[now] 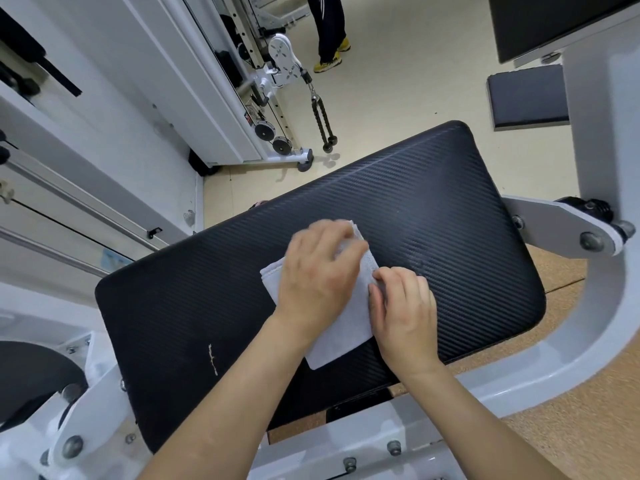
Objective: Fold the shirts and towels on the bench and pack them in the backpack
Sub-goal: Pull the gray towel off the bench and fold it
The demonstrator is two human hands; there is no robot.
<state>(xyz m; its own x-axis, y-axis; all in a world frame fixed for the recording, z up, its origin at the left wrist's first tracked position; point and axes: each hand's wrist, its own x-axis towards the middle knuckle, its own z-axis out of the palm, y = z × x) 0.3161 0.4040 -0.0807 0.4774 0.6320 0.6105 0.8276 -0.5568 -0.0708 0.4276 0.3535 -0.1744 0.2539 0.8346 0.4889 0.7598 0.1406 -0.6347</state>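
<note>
A small white towel [341, 336] lies folded into a narrow strip on the black padded bench [433, 209]. My left hand [320, 268] rests on the towel's far part, its fingers curled over the folded far end. My right hand [403, 310] sits at the towel's right edge, fingertips bent and pinching that edge. Most of the towel's middle is hidden under my hands. No shirts and no backpack are in view.
A white machine frame [599, 306] curves round the bench's right and near sides. A cable machine with a rope handle [322, 119] stands behind the bench. Another person's legs [329, 32] are at the far end of the floor. A dark pad [528, 97] lies far right.
</note>
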